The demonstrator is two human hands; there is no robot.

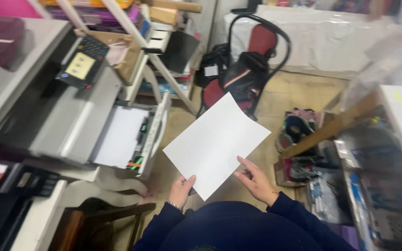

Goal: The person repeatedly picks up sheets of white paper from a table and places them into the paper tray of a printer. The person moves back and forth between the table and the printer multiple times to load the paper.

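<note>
A blank white sheet of paper point(217, 144) is held up in front of me, tilted with one corner pointing away. My left hand point(181, 189) grips its near corner, thumb on top. My right hand point(256, 180) supports the sheet's right edge from beneath, fingers stretched under the paper. Both arms wear dark blue sleeves, and a thin bracelet shows on the left wrist.
A grey copier point(66, 111) stands at left with its paper tray point(126, 137) pulled open and full of white sheets. A red and black chair point(247, 69) with bags stands ahead. A glass counter point(382, 167) runs along the right, with shoes point(298, 128) on the floor.
</note>
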